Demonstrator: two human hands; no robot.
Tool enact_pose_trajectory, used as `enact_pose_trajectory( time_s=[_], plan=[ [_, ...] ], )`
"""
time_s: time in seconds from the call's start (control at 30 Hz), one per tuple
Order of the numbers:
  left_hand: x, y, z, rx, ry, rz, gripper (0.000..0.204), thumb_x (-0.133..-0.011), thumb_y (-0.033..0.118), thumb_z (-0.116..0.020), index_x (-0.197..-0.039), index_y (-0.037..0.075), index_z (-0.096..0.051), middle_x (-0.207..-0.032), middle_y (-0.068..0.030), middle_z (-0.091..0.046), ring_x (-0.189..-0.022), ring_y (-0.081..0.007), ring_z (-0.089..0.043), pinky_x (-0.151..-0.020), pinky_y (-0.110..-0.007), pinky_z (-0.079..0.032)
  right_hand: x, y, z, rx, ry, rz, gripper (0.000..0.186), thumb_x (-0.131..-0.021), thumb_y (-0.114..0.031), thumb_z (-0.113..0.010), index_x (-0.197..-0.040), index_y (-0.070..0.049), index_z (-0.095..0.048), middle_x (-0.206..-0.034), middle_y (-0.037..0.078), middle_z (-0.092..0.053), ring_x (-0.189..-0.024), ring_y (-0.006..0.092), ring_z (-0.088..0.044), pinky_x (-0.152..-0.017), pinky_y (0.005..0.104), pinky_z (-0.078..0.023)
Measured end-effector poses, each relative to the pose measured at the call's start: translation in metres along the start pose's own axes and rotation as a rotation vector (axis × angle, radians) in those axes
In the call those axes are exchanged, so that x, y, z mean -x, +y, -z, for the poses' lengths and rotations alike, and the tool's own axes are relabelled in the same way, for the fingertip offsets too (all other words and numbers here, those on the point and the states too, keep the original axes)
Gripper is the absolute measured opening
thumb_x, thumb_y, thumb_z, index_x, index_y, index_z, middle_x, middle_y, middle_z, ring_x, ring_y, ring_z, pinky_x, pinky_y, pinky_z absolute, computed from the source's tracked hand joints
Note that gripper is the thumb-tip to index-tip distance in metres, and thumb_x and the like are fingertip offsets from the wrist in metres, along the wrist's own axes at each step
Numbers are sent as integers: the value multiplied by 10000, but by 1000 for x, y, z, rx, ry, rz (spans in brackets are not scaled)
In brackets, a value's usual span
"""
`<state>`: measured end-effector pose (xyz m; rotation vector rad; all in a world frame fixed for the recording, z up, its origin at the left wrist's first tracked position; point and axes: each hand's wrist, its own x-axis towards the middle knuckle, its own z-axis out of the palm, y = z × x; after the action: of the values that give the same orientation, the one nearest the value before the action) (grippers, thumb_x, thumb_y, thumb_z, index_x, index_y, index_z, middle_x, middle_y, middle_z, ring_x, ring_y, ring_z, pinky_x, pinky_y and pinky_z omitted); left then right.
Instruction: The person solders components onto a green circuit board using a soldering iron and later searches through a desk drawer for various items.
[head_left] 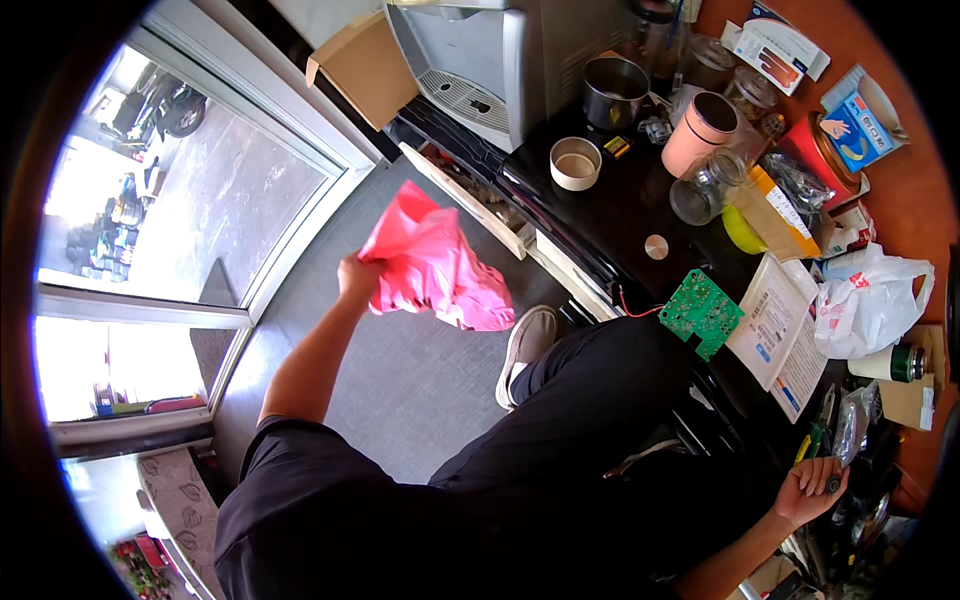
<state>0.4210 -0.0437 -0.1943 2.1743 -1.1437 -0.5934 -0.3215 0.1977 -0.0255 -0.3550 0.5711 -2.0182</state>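
Observation:
A crumpled pink plastic bag point(435, 260) hangs over the floor from my left hand point(360, 280), which grips its left edge. My left arm is stretched out in front of me. At the lower right, my right hand point(812, 492) is closed around a dark tool with a rounded end point(833, 484); most of it is hidden, so its kind does not show. Several tools and a clear plastic packet point(855, 425) lie beside that hand. A green circuit board point(702, 312) with a red wire rests on the black desk, next to white printed papers point(775, 325).
The black desk point(630, 215) holds a pink tumbler point(700, 132), a glass jar point(705, 190), a white cup point(575, 163) and a white plastic bag point(870, 300). Behind an open drawer point(465, 200) stands a grey water dispenser point(470, 70). A glass door point(230, 170) is at the left.

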Motion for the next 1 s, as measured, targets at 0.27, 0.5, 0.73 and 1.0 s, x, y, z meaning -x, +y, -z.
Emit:
enact_pose_trajectory(
  time_s=[0.27, 0.5, 0.73, 1.0],
  plan=[
    [-17, 61, -6, 196, 210, 207, 250, -774, 73, -542, -933, -24, -709, -756, -141, -685, -664, -217, -642, -592, -375, -502, 2, -1, -1, -6, 21, 25, 250, -994, -197, -523, -783, -90, -443, -551, -27, -291, -430, 58, -274, -434, 235, -241],
    [-6, 59, -61, 727, 261, 146, 332, -818, 37, -444, -1057, -31, -664, -933, -140, -686, -840, -203, -639, -743, -333, -505, 0, 1, -3, -9, 50, 27, 242, -995, -202, -524, -794, -89, -451, -550, -26, -288, -429, 62, -271, -434, 235, -241],
    [61, 52, -120, 676, -101, 41, 608, -851, 357, -739, -1272, -37, -545, -1110, -116, -645, -1014, -201, -603, -903, -340, -465, -1, 0, 3, 22, 15, 15, 253, -998, -202, -521, -785, -89, -444, -540, -25, -286, -420, 66, -268, -430, 238, -244],
    [172, 46, -155, 587, -474, 204, 297, -937, 182, -611, -1153, -18, -577, -1032, -118, -644, -965, -216, -624, -864, -319, -499, -3, 5, -4, 27, 48, 4, 250, -999, -204, -516, -785, -93, -447, -536, -27, -287, -422, 64, -273, -432, 240, -248]
  ],
)
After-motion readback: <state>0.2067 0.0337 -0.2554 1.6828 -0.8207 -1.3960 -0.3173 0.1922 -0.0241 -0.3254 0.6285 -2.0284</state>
